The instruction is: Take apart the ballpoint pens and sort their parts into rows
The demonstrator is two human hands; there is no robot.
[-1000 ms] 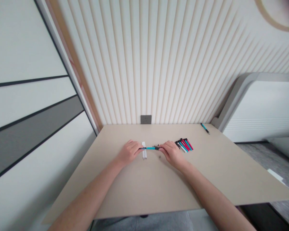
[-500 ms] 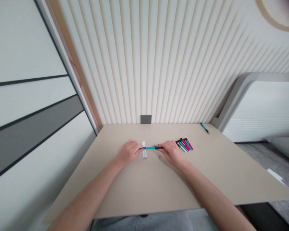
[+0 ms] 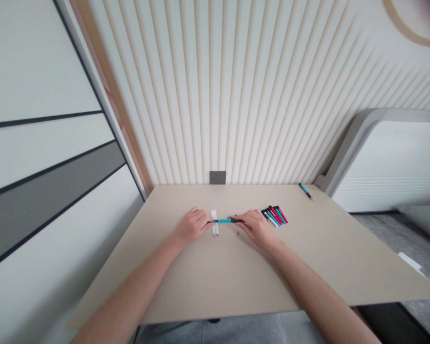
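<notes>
The bench [image 3: 208, 282] lay broad and bare toward its near edge, its far edge against the ribbed wall [image 3: 236, 95]. Mid-bench, a teal pen [image 3: 225, 220] hung level between both hands — the left hand [image 3: 191, 227] had its grip pinched on one end, the right hand [image 3: 256, 228] on the other. White sticks [image 3: 214, 230] lay beneath; a cluster of pens [image 3: 274, 215] lay just right.
</notes>
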